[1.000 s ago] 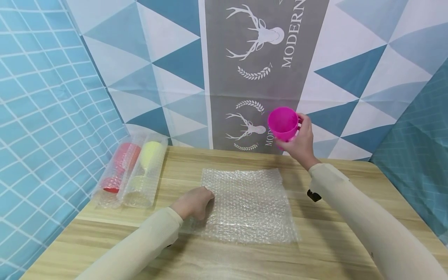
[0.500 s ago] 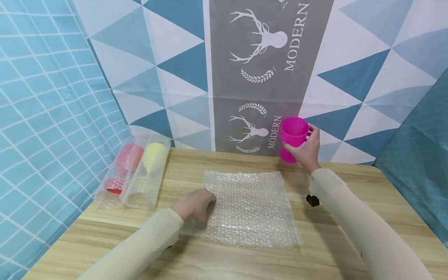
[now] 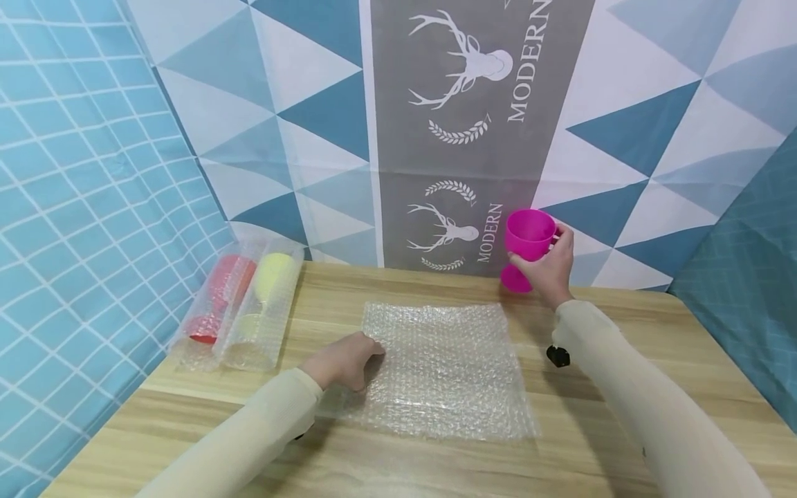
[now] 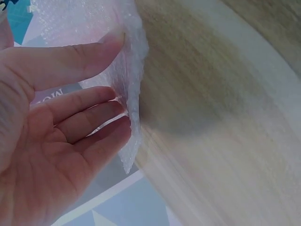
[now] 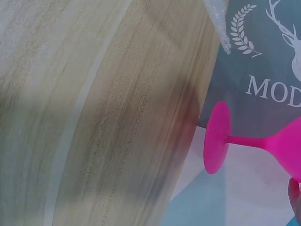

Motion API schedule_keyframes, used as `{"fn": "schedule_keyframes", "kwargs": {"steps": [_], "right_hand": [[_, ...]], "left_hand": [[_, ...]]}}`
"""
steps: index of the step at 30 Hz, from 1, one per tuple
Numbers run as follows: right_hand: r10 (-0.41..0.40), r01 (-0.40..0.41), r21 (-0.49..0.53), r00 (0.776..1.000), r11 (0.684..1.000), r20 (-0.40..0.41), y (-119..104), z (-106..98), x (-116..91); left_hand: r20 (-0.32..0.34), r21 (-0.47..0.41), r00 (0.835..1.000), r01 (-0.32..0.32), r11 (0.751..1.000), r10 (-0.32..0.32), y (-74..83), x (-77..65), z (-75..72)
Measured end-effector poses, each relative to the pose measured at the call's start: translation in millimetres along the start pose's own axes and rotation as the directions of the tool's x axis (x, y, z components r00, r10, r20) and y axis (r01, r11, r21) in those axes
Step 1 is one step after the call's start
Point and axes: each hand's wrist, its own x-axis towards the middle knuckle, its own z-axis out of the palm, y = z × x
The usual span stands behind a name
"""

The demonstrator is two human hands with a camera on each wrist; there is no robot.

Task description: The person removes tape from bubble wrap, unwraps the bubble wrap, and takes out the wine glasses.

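Note:
My right hand (image 3: 551, 266) holds a bright pink stemmed goblet (image 3: 529, 235) near the back edge of the table. The goblet is upright, and its round foot (image 5: 217, 137) and thin stem show in the right wrist view. Little of the right hand appears there. At the table's middle lies a flat sheet of clear bubble wrap (image 3: 445, 373). My left hand (image 3: 342, 361) touches its left side. In the left wrist view, the thumb and fingertips (image 4: 123, 123) of loosely bent fingers rest on the bubble wrap; the index finger is hidden.
On the left of the wooden table (image 3: 411, 470) lie two bubble-wrapped rolls, one with a red item (image 3: 230, 280) inside, the other with a yellow one (image 3: 270, 277). A patterned curtain (image 3: 324, 138) hangs behind the table, and a blue grid cloth (image 3: 81, 207) hangs at left.
The right hand has lowered the pink goblet and moved it slightly right, tilting it more upright. The last half second brings only a small shift. My left hand stays at the bubble wrap.

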Motion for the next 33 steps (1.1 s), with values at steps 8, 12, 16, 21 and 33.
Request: {"fn": "schedule_keyframes", "kwargs": {"steps": [8,12,16,21,33], "right_hand": [[0.050,-0.049,-0.034,0.998,0.998,0.031,3.3,-1.6,-1.7],[0.076,-0.074,-0.053,0.996,0.996,0.042,6.8,-2.4,0.5],[0.120,-0.117,-0.062,0.992,0.991,0.044,10.6,-3.1,3.2],[0.172,-0.168,-0.071,0.984,0.983,0.049,12.2,-5.1,2.7],[0.176,-0.163,-0.141,0.981,0.976,0.082,11.9,-9.3,1.9]], "left_hand": [[0.004,0.002,1.000,0.005,1.000,-0.005,-0.4,0.8,0.7],[0.004,0.009,1.000,0.010,1.000,-0.011,0.0,0.9,0.8],[0.002,0.020,1.000,0.013,1.000,-0.013,0.3,1.1,1.5],[0.012,0.020,1.000,0.023,1.000,-0.024,0.2,0.9,2.4],[-0.011,-0.073,1.000,0.024,0.997,-0.025,-6.6,-1.7,1.2]]}}
